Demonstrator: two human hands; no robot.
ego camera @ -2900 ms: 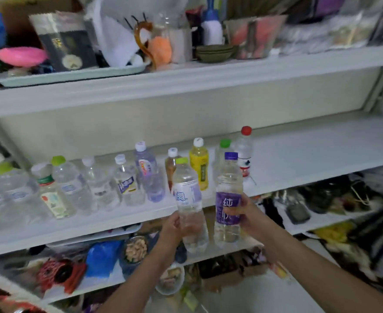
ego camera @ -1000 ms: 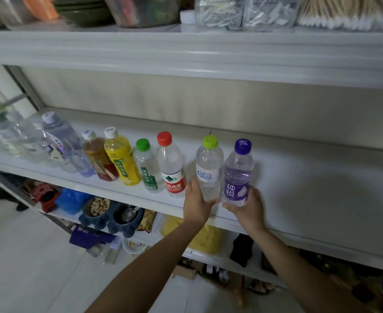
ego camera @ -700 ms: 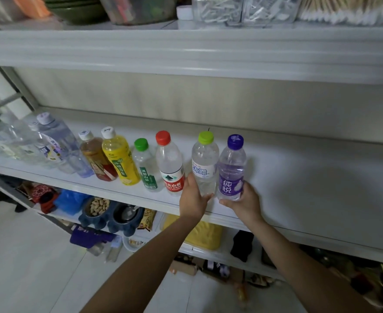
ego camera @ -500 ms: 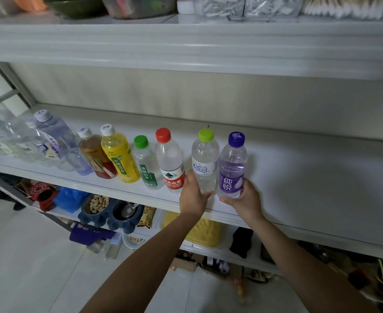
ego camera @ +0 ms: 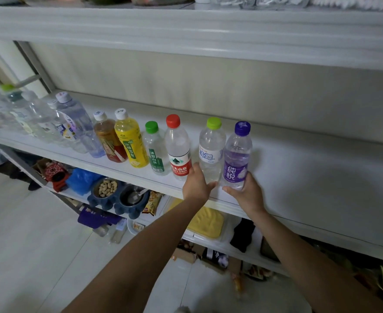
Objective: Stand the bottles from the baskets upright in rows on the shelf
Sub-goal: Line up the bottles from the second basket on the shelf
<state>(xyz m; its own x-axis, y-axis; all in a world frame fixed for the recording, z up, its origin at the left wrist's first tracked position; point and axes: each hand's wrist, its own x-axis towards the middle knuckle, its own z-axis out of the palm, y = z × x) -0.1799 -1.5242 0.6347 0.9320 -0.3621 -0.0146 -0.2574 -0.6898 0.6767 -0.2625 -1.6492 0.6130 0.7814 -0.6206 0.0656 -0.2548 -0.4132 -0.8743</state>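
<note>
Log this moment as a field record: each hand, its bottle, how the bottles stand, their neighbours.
left hand: grips the lime-capped bottle low on its body
right hand: grips the purple-capped bottle near its base
pose: both bottles upright on the shelf, side by side
left neighbour: red-capped bottle, just left of the lime-capped bottle
row end: purple-capped bottle is rightmost
</note>
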